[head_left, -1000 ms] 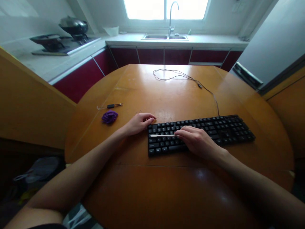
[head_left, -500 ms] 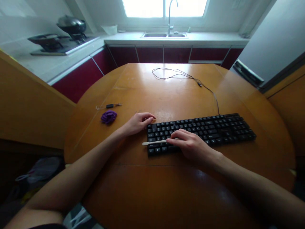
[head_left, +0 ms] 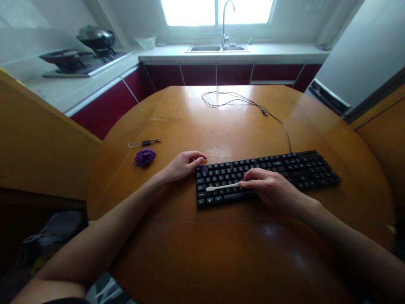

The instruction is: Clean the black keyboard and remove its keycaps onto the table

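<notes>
Right hand [head_left: 268,186] pinches the white stick [head_left: 223,186] — running left-to-right, broad tip left — keyboard [head_left: 311,173] lettering too small; left hand [head_left: 182,165], can't tell its grip.

Light glints off a tabletop [head_left: 177,122] of smooth, glossy, varnished-looking wood. The keyboard [head_left: 303,179] is black plastic, more matt than shiny, trailing a thin plastic-looking cord [head_left: 286,131]; the white stick [head_left: 223,186] appears smooth. Ruffled cloth forms the purple bundle [head_left: 145,157]. Bright metal marks the faucet [head_left: 223,27] and sink [head_left: 220,51], while cabinet fronts [head_left: 198,74] wear a smooth, dark-red finish.
</notes>
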Demonstrator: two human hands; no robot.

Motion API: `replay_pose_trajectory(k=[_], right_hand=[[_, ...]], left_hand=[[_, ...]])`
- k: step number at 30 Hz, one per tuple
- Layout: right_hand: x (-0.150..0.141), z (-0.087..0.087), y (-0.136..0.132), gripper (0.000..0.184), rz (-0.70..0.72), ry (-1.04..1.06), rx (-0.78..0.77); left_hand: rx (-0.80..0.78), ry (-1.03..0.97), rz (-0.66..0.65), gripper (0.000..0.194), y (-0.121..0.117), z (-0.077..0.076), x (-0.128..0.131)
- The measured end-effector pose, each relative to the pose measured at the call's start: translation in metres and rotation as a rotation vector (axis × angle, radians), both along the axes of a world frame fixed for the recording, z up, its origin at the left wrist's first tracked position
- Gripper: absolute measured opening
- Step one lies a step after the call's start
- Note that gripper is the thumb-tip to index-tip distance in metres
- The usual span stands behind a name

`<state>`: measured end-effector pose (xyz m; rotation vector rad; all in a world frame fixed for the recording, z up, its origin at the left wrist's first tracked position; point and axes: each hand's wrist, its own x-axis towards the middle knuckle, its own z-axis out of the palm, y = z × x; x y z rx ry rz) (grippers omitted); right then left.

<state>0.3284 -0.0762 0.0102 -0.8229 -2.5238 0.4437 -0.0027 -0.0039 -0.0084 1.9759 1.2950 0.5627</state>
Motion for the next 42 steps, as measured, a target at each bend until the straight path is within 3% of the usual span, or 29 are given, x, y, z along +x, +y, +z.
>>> replay_pose_trajectory(k=[12,22,34,42], right_hand=[[0.021,0.017,0.006,0.028,-0.042,-0.061,-0.188],[0.042,0.026,0.014,0.029,-0.041,-0.085,-0.241],[0.031,0.015,0.011,0.026,0.001,-0.024,-0.138],[0.033,0.014,0.014,0.021,-0.003,-0.009,-0.158]], left_hand=[[0.026,0.017,-0.010,0.036,0.000,-0.001,-0.001],[0.007,0.025,0.000,0.038,0.000,0.000,-0.002],[0.017,0.015,-0.005,0.037,0.000,0.000,-0.002],[0.004,0.034,-0.001,0.038,-0.001,-0.001,-0.002]])
